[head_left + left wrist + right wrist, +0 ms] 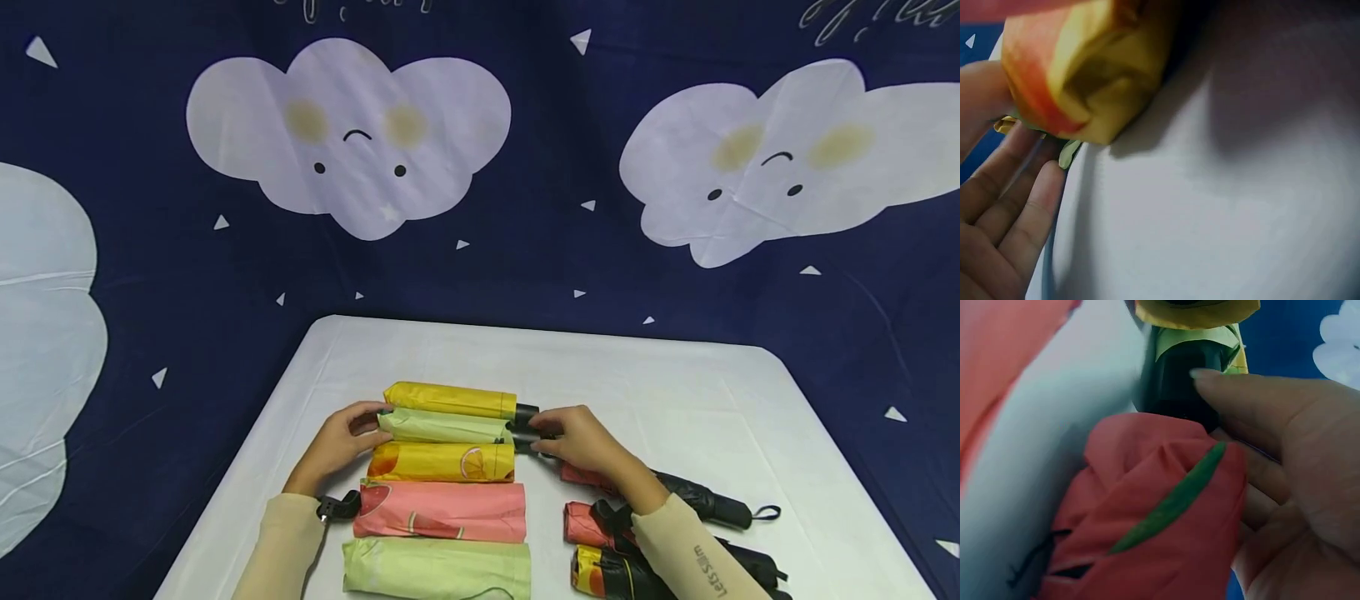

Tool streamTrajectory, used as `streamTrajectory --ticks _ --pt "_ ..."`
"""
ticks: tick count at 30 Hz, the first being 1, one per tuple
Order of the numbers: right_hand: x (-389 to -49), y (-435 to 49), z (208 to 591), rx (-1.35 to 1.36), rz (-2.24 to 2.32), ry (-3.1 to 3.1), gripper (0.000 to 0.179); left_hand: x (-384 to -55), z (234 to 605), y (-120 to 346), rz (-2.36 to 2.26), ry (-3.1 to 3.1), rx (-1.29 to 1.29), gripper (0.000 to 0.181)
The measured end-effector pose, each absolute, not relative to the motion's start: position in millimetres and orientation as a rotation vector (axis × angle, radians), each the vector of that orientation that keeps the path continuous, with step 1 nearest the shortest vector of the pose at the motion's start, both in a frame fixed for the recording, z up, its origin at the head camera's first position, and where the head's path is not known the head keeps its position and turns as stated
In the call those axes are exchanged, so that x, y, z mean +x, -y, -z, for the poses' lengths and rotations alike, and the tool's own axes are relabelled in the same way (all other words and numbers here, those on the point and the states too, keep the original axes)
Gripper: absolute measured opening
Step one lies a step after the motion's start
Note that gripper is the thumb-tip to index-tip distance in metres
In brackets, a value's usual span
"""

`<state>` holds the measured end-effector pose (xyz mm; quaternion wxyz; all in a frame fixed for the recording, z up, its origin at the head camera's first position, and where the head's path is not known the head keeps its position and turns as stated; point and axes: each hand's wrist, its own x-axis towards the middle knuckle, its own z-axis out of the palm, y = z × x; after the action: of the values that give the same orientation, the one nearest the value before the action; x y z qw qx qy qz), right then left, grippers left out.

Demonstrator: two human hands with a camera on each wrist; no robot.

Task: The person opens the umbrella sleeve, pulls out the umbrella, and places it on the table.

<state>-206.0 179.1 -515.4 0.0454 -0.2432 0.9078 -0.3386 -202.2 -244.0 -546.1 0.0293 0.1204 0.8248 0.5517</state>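
A slim folded umbrella in a light green sleeve (446, 426) lies crosswise on the white table, second from the back of a row. My left hand (347, 442) holds its left end, thumb on the near side and fingers on the far side. In the left wrist view, the green tip (1069, 154) shows beside the fingertips. At the other end, my right hand (585, 440) pinches the umbrella's black handle (1182, 381), thumb resting on it. Behind lies a yellow umbrella (450, 400); just in front is a yellow orange-print umbrella (442, 462).
Nearer in the row lie a pink watermelon-print umbrella (442, 511) and another light green one (435, 568). Below my right forearm are several umbrellas with black parts, including a red one (581, 523) and a yellow one (588, 571). A dark blue cloud-print cloth (540, 275) hangs behind the table.
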Motion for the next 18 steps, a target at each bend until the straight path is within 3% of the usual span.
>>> streamTrajectory --ticks 11,18 --pt "-203.7 -173.9 516.0 -0.782 0.842 -2.833 0.039 -204.3 546.3 242.3 -1.575 -2.641 0.404 0.054" --pt "-204.6 -176.0 519.9 -0.812 0.899 -2.824 0.037 -203.6 548.1 241.1 -1.588 -2.642 0.408 0.049"
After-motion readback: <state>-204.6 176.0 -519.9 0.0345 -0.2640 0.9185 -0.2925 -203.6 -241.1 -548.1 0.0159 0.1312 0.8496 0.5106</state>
